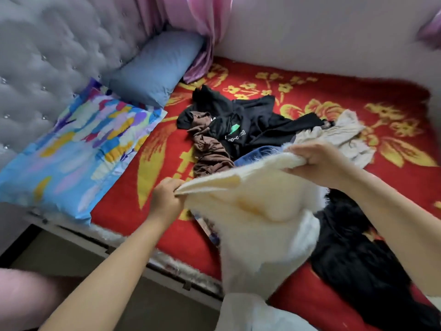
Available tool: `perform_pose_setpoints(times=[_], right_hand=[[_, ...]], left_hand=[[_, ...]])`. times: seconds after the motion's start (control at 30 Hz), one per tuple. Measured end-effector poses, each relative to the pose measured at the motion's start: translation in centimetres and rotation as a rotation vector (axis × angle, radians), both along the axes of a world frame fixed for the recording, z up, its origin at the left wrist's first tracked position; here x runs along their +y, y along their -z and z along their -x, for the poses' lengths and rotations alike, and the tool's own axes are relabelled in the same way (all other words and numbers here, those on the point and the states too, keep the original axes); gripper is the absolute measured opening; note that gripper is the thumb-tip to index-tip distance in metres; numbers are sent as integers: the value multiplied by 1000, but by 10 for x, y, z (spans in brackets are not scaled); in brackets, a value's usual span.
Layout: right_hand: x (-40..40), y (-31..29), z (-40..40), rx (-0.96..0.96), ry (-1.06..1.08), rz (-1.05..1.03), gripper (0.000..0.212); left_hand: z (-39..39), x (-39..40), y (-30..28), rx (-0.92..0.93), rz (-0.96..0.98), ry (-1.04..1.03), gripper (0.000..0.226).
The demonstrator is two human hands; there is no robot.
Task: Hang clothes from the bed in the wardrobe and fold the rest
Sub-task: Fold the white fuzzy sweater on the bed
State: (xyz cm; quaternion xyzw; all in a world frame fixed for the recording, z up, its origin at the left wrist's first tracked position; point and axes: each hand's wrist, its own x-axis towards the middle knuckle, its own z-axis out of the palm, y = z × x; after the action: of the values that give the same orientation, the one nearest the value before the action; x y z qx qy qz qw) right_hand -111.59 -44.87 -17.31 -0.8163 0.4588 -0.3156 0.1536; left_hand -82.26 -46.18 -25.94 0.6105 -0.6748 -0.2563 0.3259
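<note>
A fluffy cream garment [257,211] hangs stretched between my two hands above the bed's near edge. My left hand [164,199] grips its left corner, and my right hand [319,161] grips its upper right edge. On the red flowered blanket [310,91] behind it lies a heap of clothes: a black printed top [241,120], a brown garment [207,149], a beige piece [343,134] and a bit of blue denim [257,152]. A black furry garment [353,254] lies under my right forearm.
A blue pillow [155,68] and a colourful pillow [78,149] lean on the grey tufted headboard [47,56] at the left. A pink curtain [202,32] hangs at the back. The bed frame edge [167,266] and floor [59,254] are below my left arm.
</note>
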Motion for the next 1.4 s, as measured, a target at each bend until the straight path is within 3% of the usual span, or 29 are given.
perform_pose_setpoints(times=[0.07, 0.13, 0.23, 0.3, 0.4, 0.5, 0.57, 0.6, 0.63, 0.7, 0.77, 0.83, 0.93, 1.0, 1.03, 1.1, 1.2, 1.27, 1.4], right_hand=[[27, -28, -1, 7, 83, 77, 60], [47, -50, -1, -36, 219, 115, 51], [102, -94, -8, -70, 386, 217, 38], [136, -115, -13, -82, 476, 308, 49], [174, -133, -16, -164, 582, 377, 77], [207, -148, -29, -109, 666, 400, 84], [227, -155, -35, -53, 758, 406, 61], [229, -160, -33, -36, 794, 410, 51], [242, -162, -33, -32, 841, 401, 46], [253, -166, -28, -123, 883, 353, 47], [263, -158, -31, -215, 908, 288, 42], [266, -144, -44, -247, 891, 224, 26], [261, -124, -77, -309, 789, 177, 26], [261, -117, -93, -300, 711, 152, 26], [263, -112, -97, -299, 680, 136, 23], [267, -108, -97, -309, 654, 145, 20], [270, -100, -75, -406, 745, 170, 40], [278, -97, -49, -431, 813, 183, 54], [307, -82, -10, -192, 802, 126, 61]], left_hand=[[16, 8, -23, 444, -105, -31, 21], [26, 15, -39, 744, -213, 12, 24], [23, 36, -85, 940, -216, 250, 16], [12, 46, -116, 1003, -177, 421, 31], [-11, 56, -149, 920, -184, 632, 76], [-35, 67, -177, 694, -230, 764, 69], [-48, 76, -191, 397, -225, 886, 62], [-55, 76, -193, 230, -178, 915, 44], [-63, 84, -194, 89, -96, 881, 19], [-85, 77, -185, 54, 66, 618, 38], [-105, 83, -172, 163, 87, 446, 35], [-100, 105, -148, 59, -73, 578, 17], [-51, 150, -100, -343, -486, 899, 64], [-15, 172, -76, -288, -542, 937, 81], [0, 179, -68, -230, -536, 936, 77], [21, 185, -57, -104, -567, 928, 55], [39, 191, -37, 173, -607, 835, 27], [43, 182, -27, 313, -510, 689, 17], [18, 160, -37, 242, -219, 616, 20]])
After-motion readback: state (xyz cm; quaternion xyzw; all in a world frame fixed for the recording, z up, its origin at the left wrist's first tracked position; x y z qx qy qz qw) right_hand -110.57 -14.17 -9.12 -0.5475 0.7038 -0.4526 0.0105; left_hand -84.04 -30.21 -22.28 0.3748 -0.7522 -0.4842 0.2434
